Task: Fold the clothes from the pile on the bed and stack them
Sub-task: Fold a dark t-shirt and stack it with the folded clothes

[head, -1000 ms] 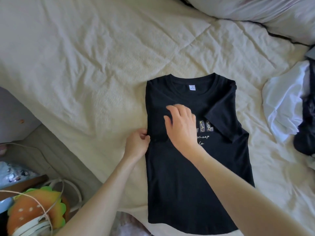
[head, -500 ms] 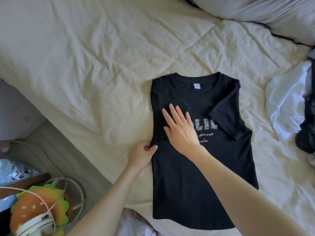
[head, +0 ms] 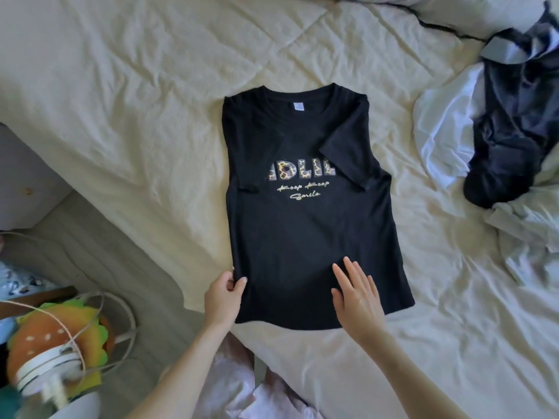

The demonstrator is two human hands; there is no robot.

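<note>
Two hands are at the hem end of the black T-shirt (head: 305,231), which lies face up on the cream bedspread (head: 136,101), collar away from the person, both sides and sleeves already folded inward. The left hand (head: 222,300) pinches the shirt's near left edge between thumb and fingers. The right hand (head: 357,294) lies flat on the fabric beside it, fingers straight and grasping nothing.

Judged stage: side folds done, lengthwise fold pending.

Risks noted:
- The right-side fold runs at a slant, so the shirt is wider at the hem than at the shoulders. Folding hem to collar from here would likely give a lopsided packet.
- Only the left corner is gripped. Lifting with one corner held and the other merely pressed could let the tucked right panel and sleeve (head: 348,152) slide open.
- The hem sits near the bed's edge; a pull toward the body may drag the shirt over it.
- Ridges in the bedspread under the shirt could set creases.

The unfolded pile (head: 514,152), white and dark garments, lies well apart to the right. No finished stack is in view.
</note>
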